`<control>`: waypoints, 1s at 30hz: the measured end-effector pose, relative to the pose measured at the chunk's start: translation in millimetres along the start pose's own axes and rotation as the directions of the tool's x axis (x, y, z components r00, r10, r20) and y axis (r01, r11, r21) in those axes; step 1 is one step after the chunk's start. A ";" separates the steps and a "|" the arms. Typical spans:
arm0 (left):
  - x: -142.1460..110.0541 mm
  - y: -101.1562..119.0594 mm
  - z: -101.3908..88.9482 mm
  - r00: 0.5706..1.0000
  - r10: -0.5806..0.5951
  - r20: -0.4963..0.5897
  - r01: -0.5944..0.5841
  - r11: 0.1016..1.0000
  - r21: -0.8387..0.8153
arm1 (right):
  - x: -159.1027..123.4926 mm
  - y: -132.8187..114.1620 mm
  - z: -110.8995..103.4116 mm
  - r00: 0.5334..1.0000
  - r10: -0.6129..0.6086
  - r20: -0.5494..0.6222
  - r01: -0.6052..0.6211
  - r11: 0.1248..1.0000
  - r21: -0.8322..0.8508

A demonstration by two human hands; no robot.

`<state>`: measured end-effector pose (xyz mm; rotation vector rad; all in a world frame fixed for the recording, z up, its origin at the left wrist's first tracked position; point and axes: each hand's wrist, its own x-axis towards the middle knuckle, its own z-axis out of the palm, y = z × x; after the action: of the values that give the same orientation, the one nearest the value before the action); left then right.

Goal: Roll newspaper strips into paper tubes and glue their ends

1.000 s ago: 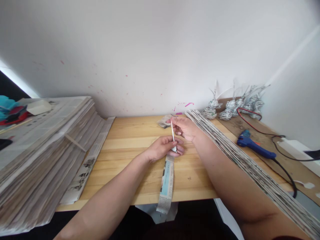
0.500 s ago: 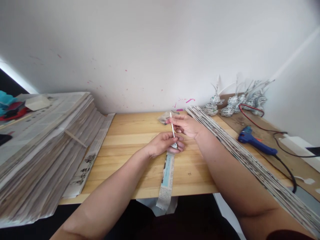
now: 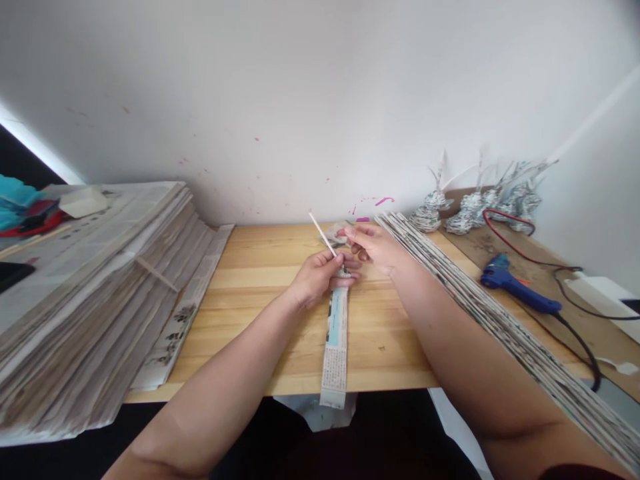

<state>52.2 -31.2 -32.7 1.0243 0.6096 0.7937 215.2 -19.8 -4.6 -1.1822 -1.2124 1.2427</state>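
Note:
A long newspaper strip (image 3: 336, 340) lies on the wooden table (image 3: 260, 313), running from my hands to past the front edge. My left hand (image 3: 320, 275) is closed on the strip's far end and on a thin white stick (image 3: 323, 235) that slants up and to the left. My right hand (image 3: 373, 247) is just beyond and to the right, fingers curled, pinching at the same end of the strip.
A tall pile of newspapers (image 3: 85, 293) fills the left side. A row of rolled newspaper tubes (image 3: 480, 307) runs diagonally on the right. Beyond it lie a blue glue gun (image 3: 520, 290) with a black cord and several small woven paper figures (image 3: 475, 207).
The stick has tipped from nearly upright to slanting left. Both hands have shifted slightly away from me with the strip's end. The view has moved a little.

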 end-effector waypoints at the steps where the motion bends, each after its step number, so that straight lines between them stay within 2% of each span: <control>1: 0.8 2.1 -1.1 0.999 0.020 -0.037 -0.021 1.000 -0.016 | 0.5 0.5 1.2 1.000 -0.001 -0.020 0.001 1.000 -0.007; 3: 1.3 5.8 -3.0 0.997 0.037 -0.070 -0.040 0.998 -0.038 | 0.3 1.2 3.6 1.000 -0.003 -0.026 0.002 1.000 -0.024; 5: 0.5 7.2 -4.1 0.999 0.010 -0.031 -0.011 0.999 -0.032 | -2.1 1.1 5.6 0.999 -0.007 0.031 0.008 0.999 -0.037; 7: -1.0 5.9 -4.4 0.997 -0.055 0.053 0.055 0.998 -0.011 | -5.7 0.5 6.6 0.986 0.020 0.163 -0.015 0.999 -0.029; 9: -2.3 3.1 -4.2 0.985 -0.109 0.132 0.109 0.994 0.006 | -8.6 0.1 6.6 0.952 0.071 0.298 -0.071 0.997 -0.009; 11: -3.2 0.2 -3.7 0.976 -0.126 0.179 0.124 0.992 0.021 | -9.1 1.1 5.6 0.930 0.108 0.351 -0.116 0.993 0.004; 15: -5.0 -2.5 -2.0 0.964 -0.136 0.227 0.123 0.990 0.073 | -5.1 6.1 3.6 0.949 0.116 0.293 -0.132 0.991 0.037; 21: -8.4 -2.6 1.4 0.959 -0.174 0.224 0.150 0.981 0.122 | -5.4 5.2 8.0 0.966 0.164 0.198 -0.173 0.984 0.029; 30: -6.7 -7.9 1.4 0.953 -0.189 0.238 0.163 0.979 0.126 | -2.6 4.4 12.2 0.984 0.145 0.105 -0.151 0.987 0.058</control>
<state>51.7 -39.6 -38.8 1.1288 0.5216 0.4701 202.9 -22.7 -8.7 -1.1908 -1.1641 1.4573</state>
